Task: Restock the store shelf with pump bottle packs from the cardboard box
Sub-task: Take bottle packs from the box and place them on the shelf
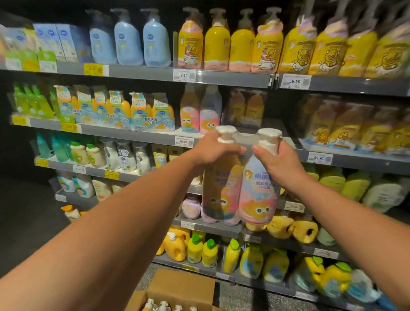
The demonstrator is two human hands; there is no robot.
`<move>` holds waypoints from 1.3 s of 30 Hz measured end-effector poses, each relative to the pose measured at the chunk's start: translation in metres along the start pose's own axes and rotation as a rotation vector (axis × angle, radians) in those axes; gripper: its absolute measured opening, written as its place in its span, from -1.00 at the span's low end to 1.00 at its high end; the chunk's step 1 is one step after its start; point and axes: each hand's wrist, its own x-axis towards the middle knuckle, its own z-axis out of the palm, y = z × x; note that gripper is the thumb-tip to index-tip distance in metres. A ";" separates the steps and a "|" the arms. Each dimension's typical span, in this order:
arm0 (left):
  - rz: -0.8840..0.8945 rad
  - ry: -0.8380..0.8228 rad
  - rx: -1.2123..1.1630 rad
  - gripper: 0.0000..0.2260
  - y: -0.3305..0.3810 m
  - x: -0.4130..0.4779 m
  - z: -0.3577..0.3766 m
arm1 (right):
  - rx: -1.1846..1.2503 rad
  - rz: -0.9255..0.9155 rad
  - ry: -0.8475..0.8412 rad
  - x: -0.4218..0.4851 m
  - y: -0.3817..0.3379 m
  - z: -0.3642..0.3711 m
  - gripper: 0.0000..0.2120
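Twin pump bottle pack (240,191) held high by its necks — left hand (213,149) and right hand (281,161), fingers wrapped tight — level with matching pack (201,113) on shelf (135,135), cardboard box (183,292) below

Twin pump bottle pack (241,187) upright, midair before shelf (139,135); box (178,294) open below

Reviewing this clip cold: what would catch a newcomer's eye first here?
Dead centre, the left hand and right hand grip a twin pack of pump bottles by the necks, held up before the shelves. Behind it sits a matching pack above the 69.90 tag. At the bottom edge, an open cardboard box holds more pump bottles.
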 end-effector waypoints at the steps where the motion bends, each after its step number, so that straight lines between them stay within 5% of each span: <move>1: 0.009 -0.012 0.000 -0.69 -0.002 0.008 -0.001 | 0.004 0.013 0.017 0.006 0.003 0.001 -0.57; 8: -0.025 -0.026 0.002 -0.64 -0.024 0.074 -0.010 | 0.000 0.087 0.060 0.056 0.012 0.011 -0.74; 19: 0.003 0.129 -0.063 -0.64 -0.044 0.150 0.001 | 0.008 0.131 0.051 0.133 0.027 0.012 -0.70; 28: -0.131 0.215 -0.013 -0.49 -0.029 0.230 0.031 | 0.108 0.238 -0.074 0.221 0.050 -0.019 -0.60; 32: -0.167 0.280 -0.040 -0.55 -0.018 0.267 0.041 | 0.115 0.243 -0.077 0.265 0.055 -0.032 -0.59; 36: -0.179 0.333 -0.062 -0.65 -0.012 0.296 0.048 | 0.085 0.308 -0.029 0.302 0.062 -0.038 -0.37; 39: -0.199 0.389 -0.068 -0.86 -0.018 0.317 0.053 | 0.122 0.333 -0.025 0.324 0.070 -0.036 -0.74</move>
